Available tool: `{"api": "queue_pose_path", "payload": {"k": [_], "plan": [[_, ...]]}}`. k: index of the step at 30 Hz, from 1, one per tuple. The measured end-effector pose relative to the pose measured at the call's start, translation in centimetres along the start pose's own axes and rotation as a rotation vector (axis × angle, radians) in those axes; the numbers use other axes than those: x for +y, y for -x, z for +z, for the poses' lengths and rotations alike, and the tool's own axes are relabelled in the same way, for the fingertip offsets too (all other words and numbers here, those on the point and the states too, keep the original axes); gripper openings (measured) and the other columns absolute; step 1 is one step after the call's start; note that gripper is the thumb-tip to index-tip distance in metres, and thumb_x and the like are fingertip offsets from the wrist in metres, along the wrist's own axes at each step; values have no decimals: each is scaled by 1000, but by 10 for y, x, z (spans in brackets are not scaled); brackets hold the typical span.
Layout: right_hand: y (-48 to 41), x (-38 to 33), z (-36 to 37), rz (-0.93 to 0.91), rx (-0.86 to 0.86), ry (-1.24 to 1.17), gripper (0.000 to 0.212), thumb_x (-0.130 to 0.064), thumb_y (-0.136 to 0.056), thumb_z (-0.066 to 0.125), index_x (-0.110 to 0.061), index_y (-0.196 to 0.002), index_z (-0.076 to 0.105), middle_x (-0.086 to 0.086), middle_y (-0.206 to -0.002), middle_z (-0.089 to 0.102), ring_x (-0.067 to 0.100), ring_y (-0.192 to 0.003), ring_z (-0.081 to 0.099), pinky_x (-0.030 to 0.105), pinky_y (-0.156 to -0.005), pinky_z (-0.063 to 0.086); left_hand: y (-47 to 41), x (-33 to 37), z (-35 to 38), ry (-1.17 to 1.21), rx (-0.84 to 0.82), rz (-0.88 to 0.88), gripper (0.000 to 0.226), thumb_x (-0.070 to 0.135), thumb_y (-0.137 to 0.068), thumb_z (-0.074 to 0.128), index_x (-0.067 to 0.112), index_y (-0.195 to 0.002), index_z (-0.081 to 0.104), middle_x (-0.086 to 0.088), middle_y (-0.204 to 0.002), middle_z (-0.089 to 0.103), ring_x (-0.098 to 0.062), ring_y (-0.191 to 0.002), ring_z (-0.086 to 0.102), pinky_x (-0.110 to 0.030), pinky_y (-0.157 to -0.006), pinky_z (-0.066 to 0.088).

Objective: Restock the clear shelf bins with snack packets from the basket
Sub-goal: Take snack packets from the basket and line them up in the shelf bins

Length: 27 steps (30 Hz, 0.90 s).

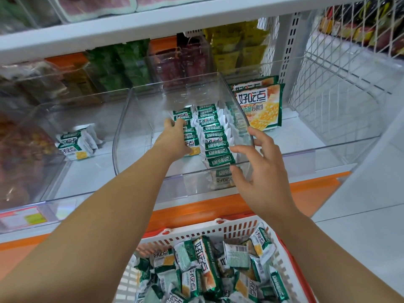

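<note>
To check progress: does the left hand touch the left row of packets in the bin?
Touching. Head view: the left hand lies against the left row of packets, no gap.

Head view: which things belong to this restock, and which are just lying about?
Job: middle clear bin, packet rows in it, white basket, loose packets in it.
Lying about: big biscuit bags right of bin, green packs, yellow packs behind.
</note>
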State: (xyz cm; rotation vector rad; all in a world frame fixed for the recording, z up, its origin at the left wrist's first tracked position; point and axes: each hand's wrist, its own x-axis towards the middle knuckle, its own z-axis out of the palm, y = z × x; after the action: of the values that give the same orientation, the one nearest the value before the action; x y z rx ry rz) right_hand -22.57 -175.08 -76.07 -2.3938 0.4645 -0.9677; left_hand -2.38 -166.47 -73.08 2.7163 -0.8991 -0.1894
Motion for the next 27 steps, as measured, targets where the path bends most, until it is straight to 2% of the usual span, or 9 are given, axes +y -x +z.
{"api": "queue_pose_path", "payload": {"k": [4, 7, 10, 12, 15, 20, 22, 24, 27], "plan": [[16, -4, 6, -133, 153, 14, 22, -11, -82, 60, -11, -102, 68, 11, -131, 49, 22, -126, 39, 34, -104, 33, 24, 11, -11, 169, 71, 1, 71, 19, -84, 70, 15, -143, 31, -9, -146, 25, -26, -113, 52, -25, -86, 39], [32, -7, 9, -231, 207, 14, 17, -7, -81, 58, -7, -93, 70, 12, -113, 59, 23, -110, 49, 34, -95, 40, 63, 17, -16, 358, 278, 119, 49, 18, -90, 63, 17, -135, 45, -3, -138, 39, -17, -117, 49, -20, -93, 36], [46, -6, 12, -280, 110, -73, 18, -8, -84, 53, -5, -90, 70, 8, -98, 63, 19, -95, 56, 26, -85, 46, 119, 12, -11, 511, 538, 330, 26, 8, -91, 58, 13, -116, 59, 5, -111, 52, -6, -99, 54, -19, -88, 45], [56, -1, 18, -247, -21, -92, 18, -10, -85, 52, -6, -90, 69, 3, -90, 66, 14, -86, 59, 22, -77, 49, 153, 3, 5, 532, 562, 358, 21, 3, -90, 56, 13, -108, 62, 7, -102, 57, -2, -90, 56, -11, -81, 45], [77, 7, 33, -77, -374, 7, 10, -13, -87, 57, -14, -91, 66, -2, -86, 65, 16, -80, 62, 28, -68, 50, 188, -20, 44, 509, 411, 240, 19, 4, -90, 56, 15, -103, 66, 7, -97, 63, -1, -86, 57, -7, -73, 44], [122, 14, 57, 126, -951, 169, 27, -21, -93, 53, -20, -119, 61, -1, -113, 65, 16, -97, 61, 29, -83, 49, 216, -70, 109, 361, 94, -36, 23, 15, -96, 49, 21, -112, 64, 2, -106, 67, -9, -78, 58, -24, -71, 48], [137, 13, 65, 193, -1080, 197, 29, -22, -92, 55, -20, -121, 58, 1, -115, 64, 19, -100, 60, 31, -85, 49, 220, -90, 129, 265, -134, -87, 30, 16, -96, 47, 21, -123, 58, -1, -121, 61, -14, -87, 61, -31, -79, 52], [150, 12, 76, 201, -1158, 201, 23, -22, -90, 56, -20, -113, 60, 3, -109, 63, 20, -96, 60, 33, -81, 50, 224, -107, 146, 176, -415, -106, 39, 17, -95, 50, 19, -134, 50, -6, -132, 53, -18, -96, 61, -35, -90, 51], [161, 12, 89, 173, -1178, 226, 15, -20, -90, 53, -18, -103, 60, 4, -101, 60, 20, -88, 59, 36, -76, 52, 230, -122, 166, 77, -692, -109, 56, 24, -92, 57, 17, -144, 37, -10, -141, 44, -25, -121, 52, -38, -101, 44]]}}
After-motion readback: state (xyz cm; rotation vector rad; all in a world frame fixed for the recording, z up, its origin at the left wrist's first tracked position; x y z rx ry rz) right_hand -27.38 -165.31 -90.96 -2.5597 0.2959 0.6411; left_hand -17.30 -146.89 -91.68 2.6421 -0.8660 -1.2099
